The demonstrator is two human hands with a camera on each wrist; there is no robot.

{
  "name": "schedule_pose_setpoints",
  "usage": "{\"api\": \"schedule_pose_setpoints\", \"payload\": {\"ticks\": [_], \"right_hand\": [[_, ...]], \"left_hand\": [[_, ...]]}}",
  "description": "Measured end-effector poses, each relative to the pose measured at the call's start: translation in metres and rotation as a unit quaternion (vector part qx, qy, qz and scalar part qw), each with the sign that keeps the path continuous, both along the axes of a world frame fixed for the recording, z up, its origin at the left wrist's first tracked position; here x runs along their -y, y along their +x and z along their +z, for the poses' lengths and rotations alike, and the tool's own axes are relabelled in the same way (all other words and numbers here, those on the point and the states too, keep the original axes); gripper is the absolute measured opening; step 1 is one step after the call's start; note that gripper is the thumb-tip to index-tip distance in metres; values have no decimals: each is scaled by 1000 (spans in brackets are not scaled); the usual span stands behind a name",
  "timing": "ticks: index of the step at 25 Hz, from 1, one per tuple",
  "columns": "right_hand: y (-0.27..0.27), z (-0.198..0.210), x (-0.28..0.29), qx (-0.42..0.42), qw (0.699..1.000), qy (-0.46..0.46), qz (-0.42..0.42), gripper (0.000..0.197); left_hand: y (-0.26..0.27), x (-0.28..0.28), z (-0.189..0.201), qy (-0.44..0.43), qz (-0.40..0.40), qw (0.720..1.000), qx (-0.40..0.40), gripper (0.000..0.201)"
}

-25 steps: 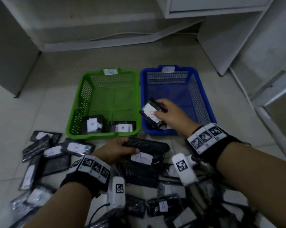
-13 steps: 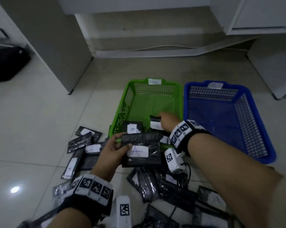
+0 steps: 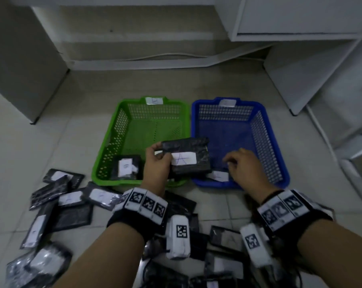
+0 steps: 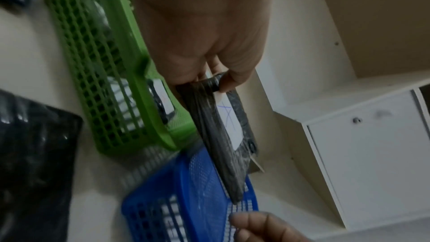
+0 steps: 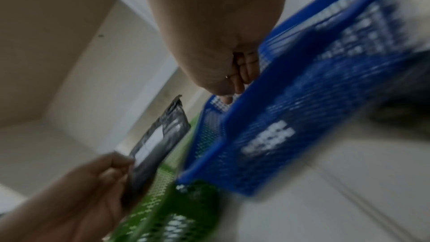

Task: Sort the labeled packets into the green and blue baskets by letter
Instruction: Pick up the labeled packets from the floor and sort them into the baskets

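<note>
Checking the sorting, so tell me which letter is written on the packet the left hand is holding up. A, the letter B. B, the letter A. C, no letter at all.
B: the white label on the packet gripped by the left hand shows a handwritten A.

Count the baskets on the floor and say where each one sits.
2. The green basket sits on the left, the blue basket right beside it on the right, both just beyond the hands.

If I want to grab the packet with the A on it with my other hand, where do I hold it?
Pinch the free right edge of the A packet, coming from the right. The left hand grips its left end, and the flat, thin packet sticks out toward the blue basket.
</note>
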State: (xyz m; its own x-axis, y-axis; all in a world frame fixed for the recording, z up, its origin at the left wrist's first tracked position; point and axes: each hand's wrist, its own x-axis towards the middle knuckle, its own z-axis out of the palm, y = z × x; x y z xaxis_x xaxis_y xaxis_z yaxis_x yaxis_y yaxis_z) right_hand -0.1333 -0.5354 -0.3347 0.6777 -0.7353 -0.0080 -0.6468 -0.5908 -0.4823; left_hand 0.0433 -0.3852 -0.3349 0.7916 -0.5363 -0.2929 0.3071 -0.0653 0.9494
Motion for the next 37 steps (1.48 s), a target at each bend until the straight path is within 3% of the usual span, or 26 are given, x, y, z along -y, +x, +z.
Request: {"api": "schedule_pose_setpoints", "payload": {"ticks": [2, 6, 10, 11, 14, 15, 16, 18, 19, 20, 22, 24, 26, 29, 31, 32, 35, 37], "right_hand": [[-41, -5, 7, -28, 999, -5, -35, 11], [-94, -5, 7, -65, 989, -127, -34, 32], [-128, -17, 8, 2, 997, -72, -23, 18], [-132, -21, 6, 18, 998, -61, -17, 25], [-139, -33, -1, 51, 998, -25, 13, 44], [-141, -33, -3, 63, 998, -12, 20, 46], [-143, -33, -4, 78, 997, -11, 22, 45], [-154, -32, -10, 91, 995, -36, 2, 31], [-159, -32, -15, 72, 996, -55, -9, 19], [-165, -35, -21, 39, 996, -73, -16, 11], [-175, -43, -34, -58, 996, -59, -18, 26], [-179, -49, -43, -117, 993, -11, 0, 48], [-177, -48, -47, -140, 990, 10, 5, 55], [-168, -42, -48, -134, 990, 32, -12, 49], [-161, -39, -47, -97, 993, 70, -18, 39], [-157, -37, -46, -66, 992, 101, -19, 33], [-142, -27, -45, 36, 985, 164, -37, 20], [-130, -16, -43, 104, 977, 172, -78, 19]], "left_hand": [[-20, 33, -8, 27, -47, 998, 27, 34], [-46, 83, -13, 124, -110, 975, 149, 35], [-61, 114, -26, 152, -169, 955, 190, 49], [-61, 117, -32, 192, -207, 937, 204, 51], [-59, 117, -41, 315, -333, 839, 293, 44], [-59, 114, -41, 314, -342, 824, 324, 40], [-63, 109, -37, 287, -328, 828, 354, 36], [-81, 90, -28, 168, -241, 863, 411, 32], [-94, 75, -25, 105, -209, 862, 449, 30], [-108, 58, -21, 62, -211, 845, 487, 27], [-129, 28, -25, 28, -318, 791, 522, 20], [-134, 7, -43, 54, -449, 731, 511, 18], [-127, -5, -63, 108, -529, 688, 486, 22], [-121, -11, -76, 191, -575, 657, 449, 41], [-120, -5, -73, 253, -596, 642, 410, 40], [-120, -1, -70, 265, -613, 643, 375, 36], [-111, 8, -49, 216, -644, 708, 190, 21], [-95, 15, -31, 200, -651, 720, 133, 21]]}}
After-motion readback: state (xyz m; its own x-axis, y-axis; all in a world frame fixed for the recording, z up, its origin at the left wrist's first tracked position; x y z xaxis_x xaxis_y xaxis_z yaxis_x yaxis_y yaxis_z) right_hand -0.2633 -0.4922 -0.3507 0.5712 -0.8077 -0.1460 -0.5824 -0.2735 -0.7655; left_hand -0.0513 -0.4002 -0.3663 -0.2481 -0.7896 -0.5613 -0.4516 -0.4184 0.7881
